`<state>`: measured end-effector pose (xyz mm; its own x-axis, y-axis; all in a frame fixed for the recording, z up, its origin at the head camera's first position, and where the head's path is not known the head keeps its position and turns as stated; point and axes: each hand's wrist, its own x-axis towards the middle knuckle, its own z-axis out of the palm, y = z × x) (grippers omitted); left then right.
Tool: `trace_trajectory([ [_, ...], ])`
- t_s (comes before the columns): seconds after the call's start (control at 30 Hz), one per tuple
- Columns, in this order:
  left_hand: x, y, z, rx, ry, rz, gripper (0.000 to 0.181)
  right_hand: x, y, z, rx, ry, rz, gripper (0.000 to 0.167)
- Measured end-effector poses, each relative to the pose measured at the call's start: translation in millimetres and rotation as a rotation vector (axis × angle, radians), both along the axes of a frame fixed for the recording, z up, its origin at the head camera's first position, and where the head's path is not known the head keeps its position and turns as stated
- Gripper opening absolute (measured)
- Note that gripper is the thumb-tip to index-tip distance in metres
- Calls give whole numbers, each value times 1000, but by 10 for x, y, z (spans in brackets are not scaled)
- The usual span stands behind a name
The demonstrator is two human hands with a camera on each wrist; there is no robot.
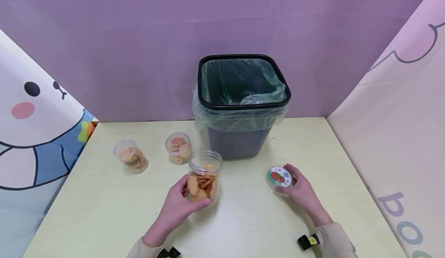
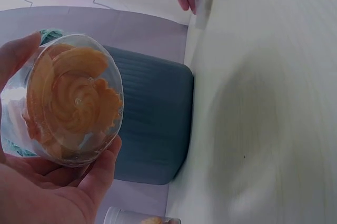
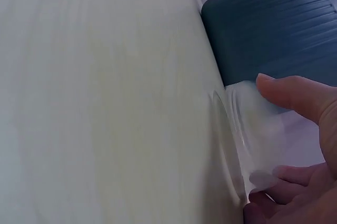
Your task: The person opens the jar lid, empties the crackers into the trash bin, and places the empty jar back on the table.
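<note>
In the head view my left hand (image 1: 180, 202) grips a clear, lidless jar (image 1: 205, 180) of orange-brown crackers, raised off the table. The left wrist view shows the jar's round base (image 2: 76, 103) between thumb and fingers. To the right, my right hand (image 1: 302, 190) holds a small clear round container or lid with a tomato picture on top (image 1: 279, 177). In the right wrist view its clear side (image 3: 258, 134) lies between thumb and fingers, low over or on the table; which, I cannot tell. Two smaller clear tubs of crackers (image 1: 179, 148) (image 1: 131, 157) stand left of the jar.
A dark bin (image 1: 236, 142) with a black rim and green liner stands at the table's back edge, behind both hands. The pale table (image 1: 104, 211) is bordered by a purple backdrop (image 1: 139, 57) and printed side panels.
</note>
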<state>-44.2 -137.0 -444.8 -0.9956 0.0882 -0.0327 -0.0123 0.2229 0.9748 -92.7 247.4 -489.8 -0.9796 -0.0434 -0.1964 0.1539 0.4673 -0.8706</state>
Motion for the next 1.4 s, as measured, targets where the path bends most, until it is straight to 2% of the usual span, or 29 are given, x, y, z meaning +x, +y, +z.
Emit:
trace_trajectory([
  [0.2,-6,-36,32,-11,9,7,75,18,9,15,29,9,10,95],
  [0.6,-55,-167,118,-22,38,25,71,30,29,44,7,56,21,83],
  [0.87,-102,-292,208,-61,85,48,69,6,37,74,12,45,0,76],
  [1.0,-128,-353,281,-84,85,67,69,1,42,114,9,58,-5,72],
  [1.23,-161,-446,419,-129,77,103,76,-37,33,247,84,179,-5,65],
  [1.4,-180,-490,507,-149,102,108,76,-109,-16,497,150,338,-7,63],
])
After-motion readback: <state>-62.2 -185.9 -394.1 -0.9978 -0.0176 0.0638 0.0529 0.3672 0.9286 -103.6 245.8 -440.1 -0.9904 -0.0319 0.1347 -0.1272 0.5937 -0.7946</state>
